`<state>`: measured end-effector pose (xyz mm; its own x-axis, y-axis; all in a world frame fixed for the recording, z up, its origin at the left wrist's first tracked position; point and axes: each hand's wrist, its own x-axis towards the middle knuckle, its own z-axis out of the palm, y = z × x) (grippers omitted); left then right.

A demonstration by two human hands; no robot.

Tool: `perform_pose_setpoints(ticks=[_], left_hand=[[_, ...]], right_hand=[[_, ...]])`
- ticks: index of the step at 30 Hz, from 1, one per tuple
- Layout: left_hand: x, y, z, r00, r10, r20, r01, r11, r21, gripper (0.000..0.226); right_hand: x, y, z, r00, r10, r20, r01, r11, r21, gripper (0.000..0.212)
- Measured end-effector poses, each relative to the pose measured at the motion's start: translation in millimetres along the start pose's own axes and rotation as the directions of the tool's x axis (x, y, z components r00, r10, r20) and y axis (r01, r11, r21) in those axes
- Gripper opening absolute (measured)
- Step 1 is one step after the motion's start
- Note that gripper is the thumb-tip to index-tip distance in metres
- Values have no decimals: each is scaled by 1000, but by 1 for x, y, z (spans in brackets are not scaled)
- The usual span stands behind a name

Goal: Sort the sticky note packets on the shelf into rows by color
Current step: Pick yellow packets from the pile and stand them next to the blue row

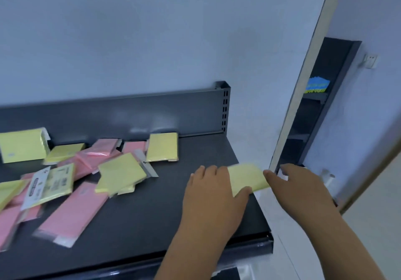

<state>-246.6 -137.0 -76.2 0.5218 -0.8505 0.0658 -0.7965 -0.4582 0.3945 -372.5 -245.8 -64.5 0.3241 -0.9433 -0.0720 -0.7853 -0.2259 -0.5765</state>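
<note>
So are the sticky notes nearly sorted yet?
Not nearly. One yellow packet sits alone at the back of the shelf. The left hand and right hand touch a second yellow packet near the right edge. The pile of pink and yellow packets on the left is all mixed.

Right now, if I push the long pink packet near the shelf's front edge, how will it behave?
The long pink packet looks thin and flat, so it probably feels light and bends somewhat if lifted by one end. Its clear wrapper on the smooth dark shelf should slide easily; it likely won't roll.
</note>
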Motion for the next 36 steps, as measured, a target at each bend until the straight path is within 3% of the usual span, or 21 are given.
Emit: perform_pose_setpoints(ticks=[5, 9, 12, 16, 19, 20, 21, 24, 28, 31, 36], left_hand=[[7, 16, 12, 998, -36, -42, 35, 999, -33, 54], [10, 20, 12, 998, -35, -54, 31, 995, -90, 47], [10, 21, 7, 994, -72, -83, 60, 989, -135, 53], [9, 20, -12, 979, -93, -182, 56, 978, -200, 50], [9, 9, -27, 962, -156, -226, 76, 943, -324, 12], [9, 3, -31, 953, -199, -230, 84, 899, -429, 5], [7, -3, -34, 941, -248, -230, 83, 828, -555, 12], [0, -16, -45, 896, -402, -189, 31, 481, -876, 18], [-12, -39, -56, 875, -480, -60, -26, 77, -997, 13], [-31, -67, -68, 902, -431, -26, -29, -2, -1000, 15], [-61, -122, -100, 920, -390, -31, -3, 72, -997, 17]], right_hand=[[22, 18, 1, 990, 35, 140, -71, 962, 262, 48], [25, 23, 2, 978, 33, 206, -134, 858, 497, 16], [29, 23, -2, 974, -8, 228, -139, 771, 622, 9], [30, 11, -16, 973, -161, 166, 17, 767, 642, 10], [23, -6, -24, 948, -293, 124, 140, 734, 664, 10], [20, -12, -23, 952, -289, 95, 146, 707, 692, 11], [17, -19, -22, 961, -268, 70, 134, 671, 729, 14], [6, -39, -9, 972, -220, 87, 76, 639, 765, 12], [-25, -72, 17, 926, -260, 275, -51, 633, 772, 11], [-55, -102, 37, 925, -272, 266, -78, 547, 833, 16], [-101, -154, 69, 918, -338, 207, -16, 491, 871, 20]])
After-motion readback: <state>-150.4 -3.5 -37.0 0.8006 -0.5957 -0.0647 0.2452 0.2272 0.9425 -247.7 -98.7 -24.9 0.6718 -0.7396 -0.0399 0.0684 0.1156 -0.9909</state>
